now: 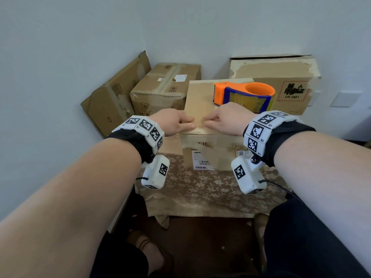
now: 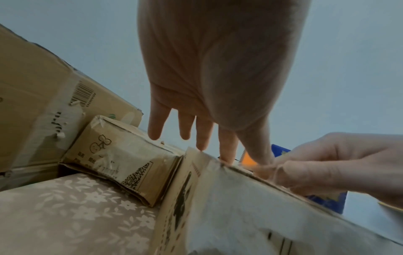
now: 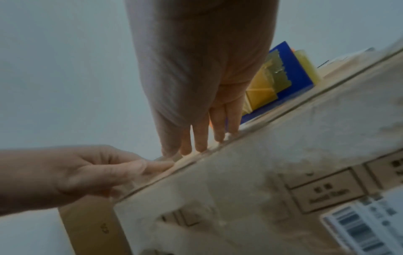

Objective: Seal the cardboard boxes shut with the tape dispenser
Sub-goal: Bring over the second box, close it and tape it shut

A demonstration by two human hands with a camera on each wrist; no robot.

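Now both hands press flat on box [image 1: 202, 101] top's near edge, fingers straight, holding nothing; tape dispenser [image 1: 244, 96] sits just beyond, nearer R hand [image 1: 222, 120] than L hand [image 1: 173, 122].

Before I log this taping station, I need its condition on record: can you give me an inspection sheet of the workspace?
Surface: low table under a floral cloth.
Job's things: front box, flaps down; tape dispenser resting on its top.
Clutter: three more boxes behind; one leans on the wall.
Grippers: left hand and right hand press fingertips on the front box's near top edge.
Cables: thin black lead from the right wrist camera.
Surroundings: plain pale walls, dark floor.
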